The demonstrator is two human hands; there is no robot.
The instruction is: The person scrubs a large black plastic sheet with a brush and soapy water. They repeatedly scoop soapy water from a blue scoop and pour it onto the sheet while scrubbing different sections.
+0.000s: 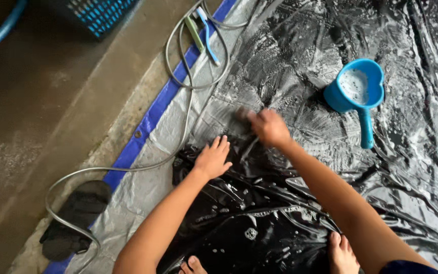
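Note:
A large wet black plastic sheet (361,167), streaked with soap suds, covers the ground in front of me. My left hand (212,158) lies flat on a folded edge of it, fingers spread. My right hand (268,127) is closed around a small dark scrubbing thing (243,113), blurred, pressed against the soapy sheet. A blue scoop with a handle (359,90), holding sudsy water, stands on the sheet to the right of my right hand. My bare feet show at the bottom edge.
A grey hose (186,83) loops over a silver tarp with a blue border (148,122). A green brush and a blue brush (203,31) lie by the hose. A dark sandal (74,215) rests on wet concrete; a blue basket (100,14) stands top left.

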